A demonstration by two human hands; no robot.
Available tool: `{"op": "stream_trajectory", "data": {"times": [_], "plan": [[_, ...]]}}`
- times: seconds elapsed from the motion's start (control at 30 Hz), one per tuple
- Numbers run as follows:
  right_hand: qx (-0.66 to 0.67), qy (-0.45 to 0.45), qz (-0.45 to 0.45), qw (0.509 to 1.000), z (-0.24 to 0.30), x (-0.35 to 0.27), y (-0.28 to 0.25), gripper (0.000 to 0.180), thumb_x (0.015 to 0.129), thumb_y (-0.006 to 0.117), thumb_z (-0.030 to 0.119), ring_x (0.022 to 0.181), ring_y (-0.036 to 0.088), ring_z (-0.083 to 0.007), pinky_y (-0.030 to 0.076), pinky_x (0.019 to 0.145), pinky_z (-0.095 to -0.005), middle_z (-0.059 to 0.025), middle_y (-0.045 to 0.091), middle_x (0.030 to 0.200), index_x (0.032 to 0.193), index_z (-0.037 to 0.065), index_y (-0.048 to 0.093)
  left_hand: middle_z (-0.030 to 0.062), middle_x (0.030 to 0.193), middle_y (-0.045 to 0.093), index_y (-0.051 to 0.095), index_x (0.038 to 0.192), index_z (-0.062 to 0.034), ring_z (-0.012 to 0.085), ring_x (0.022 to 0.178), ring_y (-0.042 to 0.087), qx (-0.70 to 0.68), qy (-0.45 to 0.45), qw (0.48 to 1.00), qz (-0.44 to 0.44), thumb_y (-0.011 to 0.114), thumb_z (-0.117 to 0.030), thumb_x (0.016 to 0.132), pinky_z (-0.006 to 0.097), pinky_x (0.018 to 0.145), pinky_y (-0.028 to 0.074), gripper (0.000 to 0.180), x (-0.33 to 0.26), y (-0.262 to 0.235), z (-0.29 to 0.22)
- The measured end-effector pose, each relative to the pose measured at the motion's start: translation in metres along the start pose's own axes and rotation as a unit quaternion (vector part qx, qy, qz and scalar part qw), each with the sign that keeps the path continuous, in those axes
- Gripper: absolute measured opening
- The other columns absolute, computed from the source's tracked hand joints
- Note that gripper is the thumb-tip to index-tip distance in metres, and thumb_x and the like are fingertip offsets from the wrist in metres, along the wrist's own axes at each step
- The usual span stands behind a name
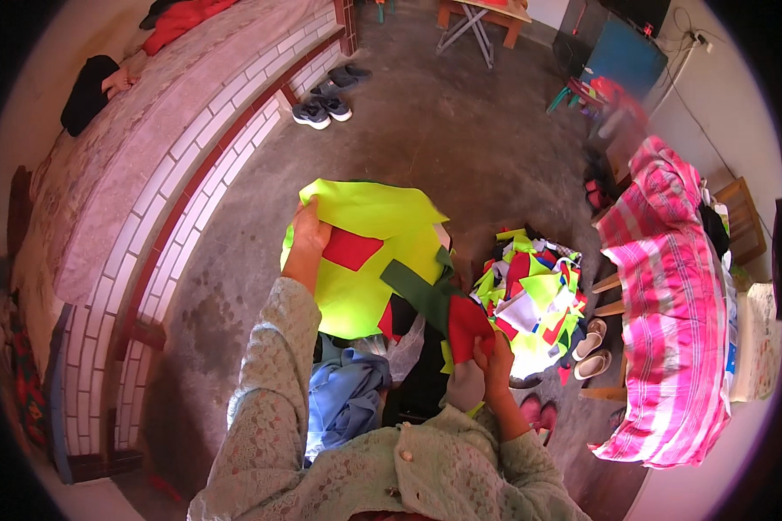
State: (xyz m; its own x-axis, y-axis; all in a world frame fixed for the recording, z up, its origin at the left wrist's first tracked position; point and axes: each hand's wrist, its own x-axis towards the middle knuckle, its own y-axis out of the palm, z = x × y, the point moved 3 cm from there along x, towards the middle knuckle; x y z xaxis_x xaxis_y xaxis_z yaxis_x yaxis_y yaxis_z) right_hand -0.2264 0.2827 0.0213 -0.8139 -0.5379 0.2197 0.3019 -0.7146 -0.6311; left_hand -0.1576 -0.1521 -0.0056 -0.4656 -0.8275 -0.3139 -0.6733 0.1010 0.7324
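My left hand (pixel 308 234) grips the left edge of a large neon-yellow cloth piece (pixel 369 252) and holds it up flat in front of me. A red patch (pixel 350 248) lies on the cloth just right of that hand. My right hand (pixel 493 354) is closed on a bunch of scraps: a red piece (pixel 467 323), a dark green strip (pixel 417 291) and a grey piece (pixel 466 386). The bunch hangs by the yellow cloth's lower right edge.
A heap of mixed yellow, red and white fabric scraps (pixel 530 300) lies on the concrete floor to my right. Blue cloth (pixel 347 395) rests on my lap. A pink striped cloth (pixel 678 295) covers furniture at right. A tiled bench (pixel 191 174) runs along the left, shoes (pixel 321 111) beside it.
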Motion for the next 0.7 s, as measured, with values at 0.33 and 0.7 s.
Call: {"op": "stream_trajectory", "data": {"times": [0.33,0.7], "plan": [[0.008,-0.004,-0.016,1.000,-0.003,0.000,0.002,0.019,0.077,0.067,0.010,0.065,0.055,-0.0329,0.044,0.058,-0.0364,-0.0175,0.055,0.072,0.081,0.002,0.050,0.0093,0.111,0.058,0.050,0.117,-0.0052,0.0226,0.103,0.056,0.085,0.048,0.994,0.045,0.043,-0.007,0.095,0.034,0.092,0.046,0.023,0.015,0.008,-0.021],[0.021,-0.024,-0.033,0.999,0.004,0.002,0.004,0.017,0.079,0.065,0.011,0.065,0.055,-0.0324,0.043,0.058,-0.0355,-0.0177,0.054,0.072,0.083,0.002,0.051,0.0026,0.107,0.060,0.058,0.110,-0.0057,0.0157,0.101,0.055,0.279,0.246,0.924,0.092,0.059,-0.001,0.086,0.028,0.090,0.044,0.025,-0.058,-0.013,0.000]]}}
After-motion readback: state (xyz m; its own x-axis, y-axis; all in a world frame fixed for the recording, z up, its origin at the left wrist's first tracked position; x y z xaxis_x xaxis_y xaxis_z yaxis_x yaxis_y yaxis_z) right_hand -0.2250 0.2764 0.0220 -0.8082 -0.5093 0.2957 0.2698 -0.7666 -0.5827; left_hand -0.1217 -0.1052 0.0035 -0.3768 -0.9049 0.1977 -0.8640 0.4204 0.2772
